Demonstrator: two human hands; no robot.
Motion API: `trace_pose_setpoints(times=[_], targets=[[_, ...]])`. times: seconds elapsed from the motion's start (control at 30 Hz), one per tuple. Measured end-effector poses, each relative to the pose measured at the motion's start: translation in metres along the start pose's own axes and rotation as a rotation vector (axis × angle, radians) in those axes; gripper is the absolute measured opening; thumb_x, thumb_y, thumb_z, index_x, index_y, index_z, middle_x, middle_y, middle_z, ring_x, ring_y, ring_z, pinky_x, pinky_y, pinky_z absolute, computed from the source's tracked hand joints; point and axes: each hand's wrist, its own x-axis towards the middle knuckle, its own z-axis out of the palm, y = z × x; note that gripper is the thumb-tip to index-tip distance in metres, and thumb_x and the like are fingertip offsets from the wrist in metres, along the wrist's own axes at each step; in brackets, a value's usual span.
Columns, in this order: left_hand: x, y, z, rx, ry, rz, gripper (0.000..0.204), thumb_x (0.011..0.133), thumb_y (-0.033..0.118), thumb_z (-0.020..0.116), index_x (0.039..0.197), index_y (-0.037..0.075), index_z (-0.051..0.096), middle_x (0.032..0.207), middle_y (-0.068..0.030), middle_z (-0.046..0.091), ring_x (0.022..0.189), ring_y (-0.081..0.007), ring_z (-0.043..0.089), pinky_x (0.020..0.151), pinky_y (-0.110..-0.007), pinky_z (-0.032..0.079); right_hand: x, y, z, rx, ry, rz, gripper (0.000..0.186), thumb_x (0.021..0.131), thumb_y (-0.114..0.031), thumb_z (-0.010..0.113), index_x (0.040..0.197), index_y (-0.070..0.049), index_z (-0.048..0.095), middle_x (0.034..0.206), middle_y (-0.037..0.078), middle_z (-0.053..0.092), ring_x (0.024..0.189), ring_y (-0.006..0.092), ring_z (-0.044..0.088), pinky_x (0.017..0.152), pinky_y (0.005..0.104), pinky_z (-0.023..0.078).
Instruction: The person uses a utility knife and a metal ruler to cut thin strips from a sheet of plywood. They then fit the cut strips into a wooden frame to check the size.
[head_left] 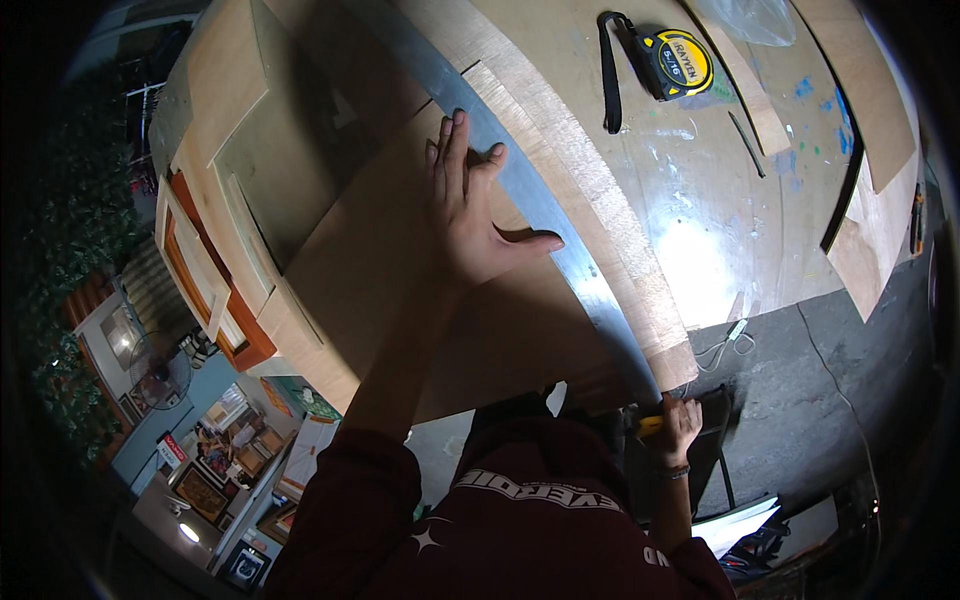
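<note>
A long steel straightedge lies across light plywood sheets on the worktable. My left hand presses on it and the plywood beside it, fingers spread, thumb stretched to the right over the metal. At the near end of the straightedge, by the table's front edge, my right hand is closed on a yellow tool, probably a cutter, whose blade I cannot make out. A strip of pale plywood runs along the straightedge's right side.
A yellow-black tape measure, a thin dark rod, a plastic bag and plywood pieces are on the right of the worktable. Wooden frames are stacked at the left. A white cable hangs at the front edge.
</note>
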Motion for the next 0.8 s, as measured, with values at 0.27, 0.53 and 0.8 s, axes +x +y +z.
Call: trace_pose_setpoints(times=[0.27,0.53,0.8], targets=[[-0.002,-0.001,0.002,0.031,0.023,-0.007,0.111,0.056,0.072,0.089,0.132,-0.001,0.054,0.155,-0.0384,0.036,0.141,-0.0565,0.040,0.112,-0.071,0.029,-0.004,0.004,0.003,0.018,-0.004,-0.013,0.043,0.074,-0.024,0.074,0.109,0.001,0.069,0.080,0.010,0.058,0.071,0.0291,0.056,0.063,0.0430,0.042],[0.000,-0.002,0.003,-0.012,0.051,0.023,0.108,0.057,0.069,0.091,0.131,0.000,0.054,0.157,-0.0365,0.035,0.143,-0.0548,0.038,0.115,-0.069,0.028,0.003,0.000,0.000,0.048,0.019,-0.023,0.039,0.075,-0.015,0.067,0.111,0.001,0.070,0.083,0.009,0.063,0.074,0.0275,0.058,0.064,0.0422,0.043],[0.002,0.003,0.000,-0.026,0.023,-0.004,0.106,0.056,0.063,0.095,0.130,-0.001,0.054,0.157,-0.0361,0.034,0.144,-0.0551,0.036,0.115,-0.068,0.028,0.004,-0.003,-0.003,0.065,0.021,-0.006,0.046,0.069,-0.016,0.071,0.113,0.000,0.069,0.084,0.009,0.063,0.074,0.0291,0.058,0.064,0.0427,0.042]])
